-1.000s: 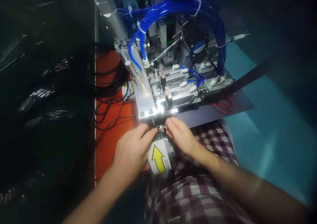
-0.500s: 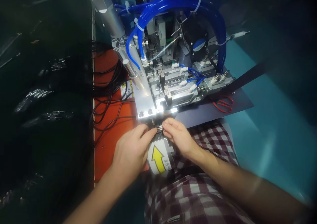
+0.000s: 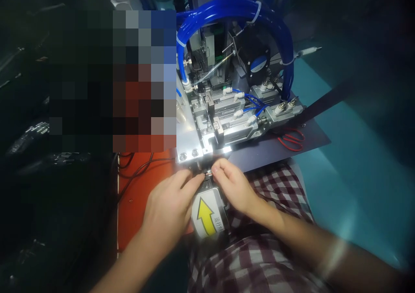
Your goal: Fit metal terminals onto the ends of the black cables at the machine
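Pinching thin wires (image 3: 209, 174), smooth metal plate (image 3: 188, 142)

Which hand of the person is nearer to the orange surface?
Left. The left hand is in front of the right part of the orange surface; whether they touch, I cannot tell. The right hand is farther right, past the surface's edge.
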A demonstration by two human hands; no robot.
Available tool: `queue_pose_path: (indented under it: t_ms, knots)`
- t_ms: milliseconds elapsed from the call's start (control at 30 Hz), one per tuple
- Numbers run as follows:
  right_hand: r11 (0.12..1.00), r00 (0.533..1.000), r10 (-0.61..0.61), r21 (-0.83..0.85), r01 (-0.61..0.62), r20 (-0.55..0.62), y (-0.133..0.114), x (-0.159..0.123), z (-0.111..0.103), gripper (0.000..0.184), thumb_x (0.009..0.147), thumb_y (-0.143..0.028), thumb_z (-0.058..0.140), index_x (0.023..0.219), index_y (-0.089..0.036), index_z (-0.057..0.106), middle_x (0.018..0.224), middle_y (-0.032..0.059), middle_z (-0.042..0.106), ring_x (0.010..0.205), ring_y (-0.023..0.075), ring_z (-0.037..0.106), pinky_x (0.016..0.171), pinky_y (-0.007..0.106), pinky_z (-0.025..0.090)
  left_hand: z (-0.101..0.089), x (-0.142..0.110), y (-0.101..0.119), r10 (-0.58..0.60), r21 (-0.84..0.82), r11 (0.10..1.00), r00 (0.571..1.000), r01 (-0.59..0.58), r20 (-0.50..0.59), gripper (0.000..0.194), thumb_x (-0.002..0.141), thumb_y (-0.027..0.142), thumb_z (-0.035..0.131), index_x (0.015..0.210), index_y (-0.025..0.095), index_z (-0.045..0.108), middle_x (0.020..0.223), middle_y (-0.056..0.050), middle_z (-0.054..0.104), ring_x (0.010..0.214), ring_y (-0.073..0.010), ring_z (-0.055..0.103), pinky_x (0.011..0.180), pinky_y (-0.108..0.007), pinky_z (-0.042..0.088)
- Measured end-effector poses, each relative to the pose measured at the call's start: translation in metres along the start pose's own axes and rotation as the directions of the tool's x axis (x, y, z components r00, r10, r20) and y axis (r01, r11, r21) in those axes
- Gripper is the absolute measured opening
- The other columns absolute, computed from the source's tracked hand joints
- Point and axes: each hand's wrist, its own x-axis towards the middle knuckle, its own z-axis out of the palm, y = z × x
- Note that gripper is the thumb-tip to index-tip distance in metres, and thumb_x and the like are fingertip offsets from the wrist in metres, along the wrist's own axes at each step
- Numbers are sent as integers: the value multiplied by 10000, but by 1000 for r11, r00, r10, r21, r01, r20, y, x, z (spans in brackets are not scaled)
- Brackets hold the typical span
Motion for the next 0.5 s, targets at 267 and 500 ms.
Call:
queue_pose_path:
  t_ms: [267,500]
  knots:
    - [951,987,148,266,-158,55,7,2,0,352,929,-483,425,705,-211,425,604,-62,358,519,98,322,487,245,267,0,2,0,9,2,1000,1000,-9,1,333,862,71,414,1003,119,712,817,-89,653,690,-190,643,546,-270,505]
    - [958,998,57,282,-61,20,8,2,5,296,921,-370,485,686,-213,398,597,-62,371,537,103,333,513,252,278,-3,0,-1,-20,-27,999,997,22,79,356,875,74,389,1069,128,683,873,-98,636,760,-189,641,611,-269,531]
